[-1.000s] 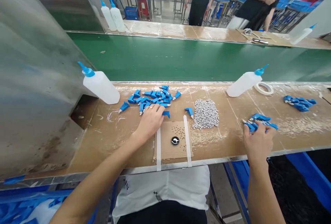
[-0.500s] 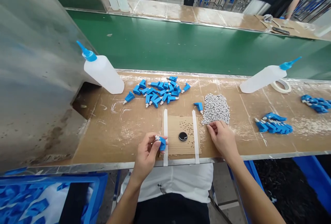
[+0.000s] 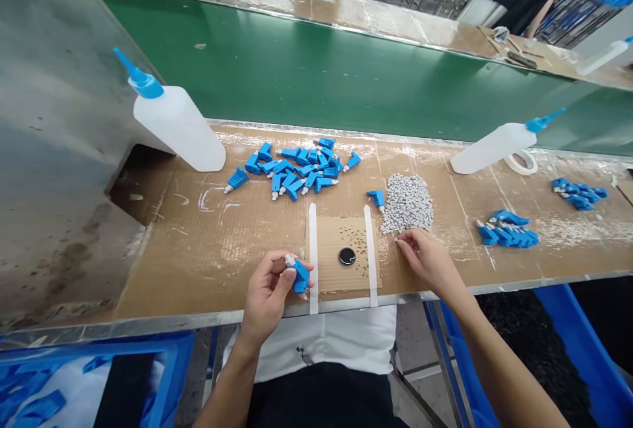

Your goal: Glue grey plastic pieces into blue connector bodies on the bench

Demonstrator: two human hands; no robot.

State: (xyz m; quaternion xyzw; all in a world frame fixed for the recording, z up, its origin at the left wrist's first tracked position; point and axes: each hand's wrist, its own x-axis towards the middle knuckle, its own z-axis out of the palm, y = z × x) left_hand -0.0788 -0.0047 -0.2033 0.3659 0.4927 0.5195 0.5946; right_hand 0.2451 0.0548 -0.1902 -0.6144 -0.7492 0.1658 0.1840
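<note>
My left hand (image 3: 267,293) grips a blue plastic part (image 3: 301,277) between thumb and fingers, its whitish tip pointing up. With thumb and forefinger pinched, my right hand (image 3: 426,258) has a tiny pale grey piece (image 3: 396,239) at its fingertips, just below a pile of small grey pieces (image 3: 408,202). One loose blue part (image 3: 376,199) lies against the left side of that pile. Between my hands, a cardboard square (image 3: 329,230) is held by two white tape strips and carries a round black disc (image 3: 347,256) with a glossy surface.
Blue parts (image 3: 304,167) are heaped behind the cardboard; two smaller groups (image 3: 507,230) lie at right. White bottles with blue nozzles stand at left (image 3: 180,128) and right (image 3: 494,149), beside a tape roll (image 3: 521,163). A green belt (image 3: 316,65) runs behind; blue bins (image 3: 173,362) sit below.
My right hand has drawn slightly away from the grey pile, and a tiny piece now shows at its fingertips. My left hand still holds the blue part. The camera view has shifted and tilted.
</note>
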